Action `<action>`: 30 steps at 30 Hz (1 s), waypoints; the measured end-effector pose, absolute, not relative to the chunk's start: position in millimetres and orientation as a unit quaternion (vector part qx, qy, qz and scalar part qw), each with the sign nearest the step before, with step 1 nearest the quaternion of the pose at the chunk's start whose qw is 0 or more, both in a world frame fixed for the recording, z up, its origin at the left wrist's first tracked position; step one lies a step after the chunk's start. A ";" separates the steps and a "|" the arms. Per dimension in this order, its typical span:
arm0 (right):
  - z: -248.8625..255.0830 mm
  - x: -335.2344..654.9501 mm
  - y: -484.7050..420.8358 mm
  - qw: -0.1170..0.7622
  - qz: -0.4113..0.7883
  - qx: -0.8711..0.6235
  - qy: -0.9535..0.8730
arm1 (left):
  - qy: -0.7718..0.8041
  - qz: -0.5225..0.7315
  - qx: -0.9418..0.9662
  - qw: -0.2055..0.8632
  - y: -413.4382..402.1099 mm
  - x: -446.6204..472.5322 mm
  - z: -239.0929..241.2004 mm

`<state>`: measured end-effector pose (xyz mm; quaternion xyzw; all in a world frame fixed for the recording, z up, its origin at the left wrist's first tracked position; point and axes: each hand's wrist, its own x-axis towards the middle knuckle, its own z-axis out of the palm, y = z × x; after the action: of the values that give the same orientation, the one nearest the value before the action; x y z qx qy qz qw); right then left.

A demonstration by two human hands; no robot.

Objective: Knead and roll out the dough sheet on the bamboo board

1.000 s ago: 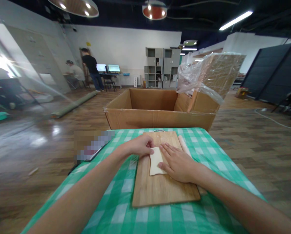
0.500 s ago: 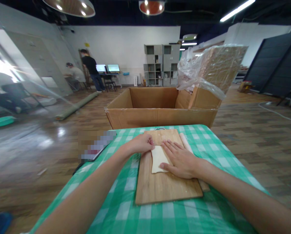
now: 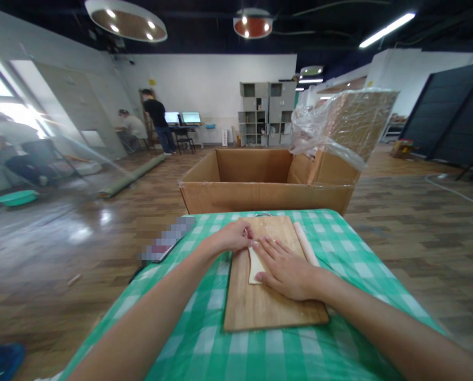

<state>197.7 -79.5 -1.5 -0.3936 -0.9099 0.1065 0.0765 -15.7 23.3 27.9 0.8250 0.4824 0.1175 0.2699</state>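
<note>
A flat, pale sheet of dough lies on a wooden cutting board, its right part hidden under my right hand. That hand is spread flat over the dough, fingers pointing forward and the thumb reaching toward the sheet's lower left. At the far left corner of the dough, my left hand is closed in a pinch on its edge. Along the board's right side rests a pale rolling pin, partly covered by my right wrist.
A green and white checked cloth covers the table. At its left edge lies a blurred-out flat device. Beyond the table stands a big open cardboard box with a plastic-wrapped piece. Several people are in the background.
My right hand has shifted slightly left over the dough, covering more of it. More of the rolling pin shows. My left hand stays at the far corner. The camera view has tilted up slightly.
</note>
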 end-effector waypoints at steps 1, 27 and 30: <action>-0.5 198.1 -79.4 0.073 0.106 -0.393 -0.911 | 0.482 0.119 0.824 0.274 25.3 -16.2 26.3; 25.0 187.5 -113.5 0.085 0.180 -0.271 -0.942 | 0.424 0.184 0.805 0.373 51.0 -26.8 0.2; 25.3 188.3 -113.1 0.083 0.192 -0.266 -0.941 | 0.419 0.182 0.814 0.359 49.8 -26.3 -0.8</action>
<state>188.3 -113.1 25.3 -0.2659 -0.9410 0.1920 0.0833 -26.3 49.8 -0.8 0.8137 0.4192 0.1815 0.3594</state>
